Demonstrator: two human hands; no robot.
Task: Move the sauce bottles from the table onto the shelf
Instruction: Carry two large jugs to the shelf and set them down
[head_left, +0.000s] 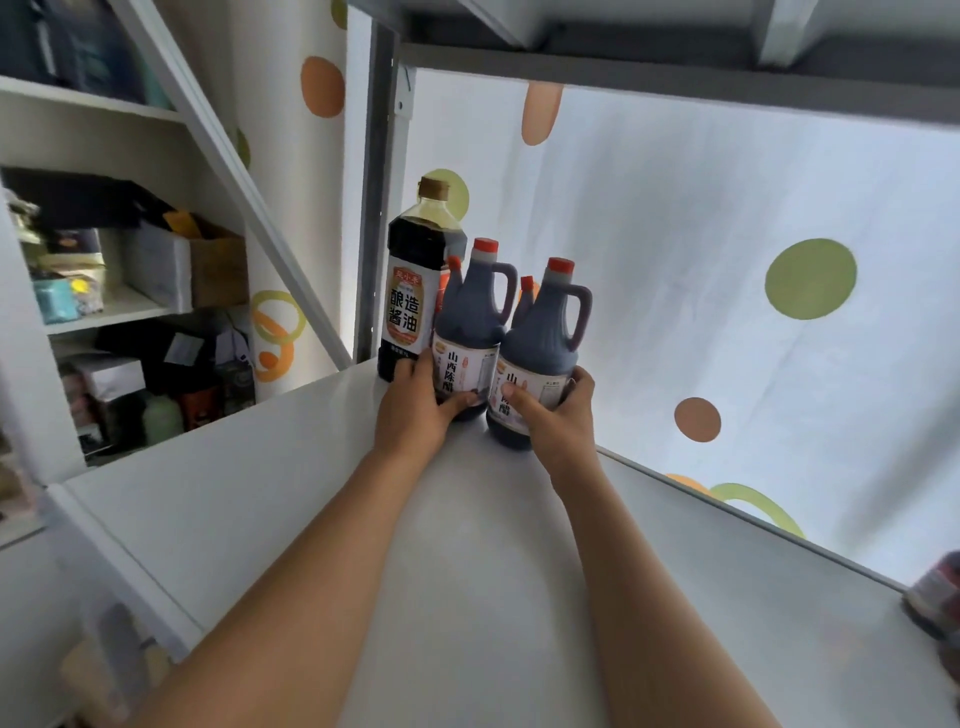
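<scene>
Two dark vinegar bottles with red caps and handles stand upright on the white shelf (322, 499), near its back left corner. My left hand (415, 410) grips the base of the left vinegar bottle (470, 317). My right hand (558, 423) grips the base of the right vinegar bottle (545, 332). Behind them two more red-capped bottles are mostly hidden. A tall soy sauce bottle (410, 291) with a brown cap stands at the far left by the metal post.
A dotted white curtain (727, 291) hangs behind the shelf. The upper shelf board (675, 57) runs overhead. A dark round object (937, 597) sits at the shelf's right edge. A neighbouring rack (119, 306) on the left holds boxes and packets.
</scene>
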